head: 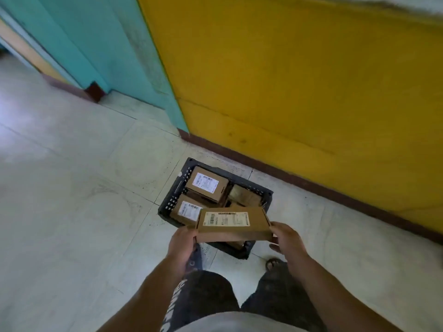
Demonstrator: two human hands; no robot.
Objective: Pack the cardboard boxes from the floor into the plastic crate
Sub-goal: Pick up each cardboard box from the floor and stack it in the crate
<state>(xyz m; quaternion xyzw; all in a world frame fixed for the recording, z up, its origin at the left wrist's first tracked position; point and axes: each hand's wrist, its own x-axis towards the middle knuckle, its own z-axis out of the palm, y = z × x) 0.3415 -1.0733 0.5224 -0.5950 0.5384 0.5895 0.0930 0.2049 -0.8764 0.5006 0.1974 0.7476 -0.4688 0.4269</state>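
I hold a flat cardboard box (233, 224) with a white barcode label level above the near part of the crate. My left hand (182, 245) grips its left end and my right hand (286, 238) grips its right end. The dark plastic crate (171, 196) stands on the tiled floor below, close to the yellow wall. Inside it lie several cardboard boxes: one with a label at the back left (207, 184), one with a label at the front left (185, 210), and a plain one at the back right (244, 196). The held box hides the crate's near right part.
The yellow wall (299, 80) with a dark skirting runs behind and to the right of the crate. A teal door and frame (107, 49) stand at the back left. Pale floor tiles (72, 200) spread out to the left. My legs and one foot (273, 262) are just before the crate.
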